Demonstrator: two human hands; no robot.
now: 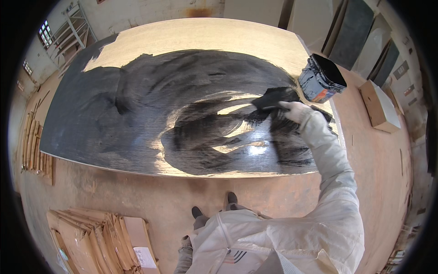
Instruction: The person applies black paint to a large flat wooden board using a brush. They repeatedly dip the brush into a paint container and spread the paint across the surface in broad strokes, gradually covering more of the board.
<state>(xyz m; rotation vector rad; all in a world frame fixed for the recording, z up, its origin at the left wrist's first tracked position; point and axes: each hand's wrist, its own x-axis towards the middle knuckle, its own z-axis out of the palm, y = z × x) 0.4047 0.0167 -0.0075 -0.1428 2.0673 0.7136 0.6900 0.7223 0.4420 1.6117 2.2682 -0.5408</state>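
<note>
A large pale wooden panel point(173, 34) lies before me, much of it streaked with wet black paint point(150, 105). My right hand point(295, 112), in a whitish glove, is closed around a wide black-coated brush point(273, 99) pressed against the panel near its right end. Paint hides most of the brush's shape. Beyond that hand, a square bucket point(312, 82) with paint-smeared sides stands at the panel's right edge. My left hand point(185, 240) hangs low beside my body, away from the panel; it looks dark and small, its fingers unclear.
Stacked flattened cardboard point(98, 242) stands on the floor at lower left. Bundled wooden strips point(34, 146) lie beyond the panel's left end. A white-and-brown box point(379, 107) sits on the floor at right. Large boards point(349, 34) lean on the back wall, and a metal rack point(75, 29) stands far left.
</note>
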